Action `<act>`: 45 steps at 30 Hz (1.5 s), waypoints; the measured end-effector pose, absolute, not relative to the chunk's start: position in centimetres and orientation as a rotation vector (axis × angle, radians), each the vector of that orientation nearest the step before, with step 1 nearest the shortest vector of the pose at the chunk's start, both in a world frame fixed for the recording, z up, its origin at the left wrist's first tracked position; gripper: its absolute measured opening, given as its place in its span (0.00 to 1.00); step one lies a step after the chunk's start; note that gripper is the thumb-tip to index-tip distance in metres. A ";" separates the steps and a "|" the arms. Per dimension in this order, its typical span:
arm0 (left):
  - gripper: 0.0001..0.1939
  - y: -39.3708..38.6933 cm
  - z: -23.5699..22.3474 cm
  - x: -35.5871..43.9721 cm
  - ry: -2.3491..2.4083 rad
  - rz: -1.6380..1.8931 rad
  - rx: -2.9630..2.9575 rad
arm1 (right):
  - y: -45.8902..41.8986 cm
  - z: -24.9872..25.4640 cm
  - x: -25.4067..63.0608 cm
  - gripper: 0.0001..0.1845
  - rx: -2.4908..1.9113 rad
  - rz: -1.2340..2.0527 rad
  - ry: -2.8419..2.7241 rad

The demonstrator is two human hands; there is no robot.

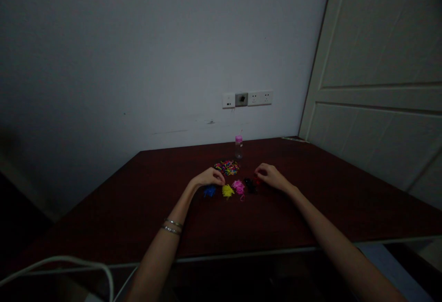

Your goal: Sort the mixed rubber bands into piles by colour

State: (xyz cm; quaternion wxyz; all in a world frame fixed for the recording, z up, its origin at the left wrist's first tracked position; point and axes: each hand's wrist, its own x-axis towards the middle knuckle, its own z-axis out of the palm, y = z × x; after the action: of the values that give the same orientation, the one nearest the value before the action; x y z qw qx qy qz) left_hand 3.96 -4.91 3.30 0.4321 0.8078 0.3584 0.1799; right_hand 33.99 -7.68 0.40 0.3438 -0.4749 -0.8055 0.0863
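Note:
Small piles of what look like rubber bands, sorted by colour, lie in a row on the dark red table: blue, yellow, pink, black and red. Behind them is a mixed-colour heap. My left hand hangs over the gap between blue and yellow, its fingertips pinched just above the yellow pile. At the red pile, my right hand has thumb and forefinger closed together. Anything in either pinch is too small to make out.
A clear bottle with a pink lid stands behind the heap. Wall sockets sit above the table's back edge. A panelled door borders the right side. A white cable loops at the front left edge.

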 end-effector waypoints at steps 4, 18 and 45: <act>0.12 -4.4 3.3 3.7 0.974 0.634 1.959 | -7.6 0.6 33.7 0.08 -1.220 0.217 -2.074; 0.15 -2.9 1.8 1.9 1.481 0.980 1.637 | -3.4 1.7 27.9 0.06 -1.161 0.176 -2.332; 0.13 -2.7 1.5 2.3 1.490 0.911 1.630 | -4.1 1.6 27.3 0.06 -1.304 0.001 -2.302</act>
State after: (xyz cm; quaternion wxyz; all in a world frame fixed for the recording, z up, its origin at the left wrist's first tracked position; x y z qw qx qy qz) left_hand 2.27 -2.72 1.48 0.3674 0.6346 0.5800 0.3548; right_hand 27.33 -4.07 1.57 0.2453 -0.4778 -0.8436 0.0003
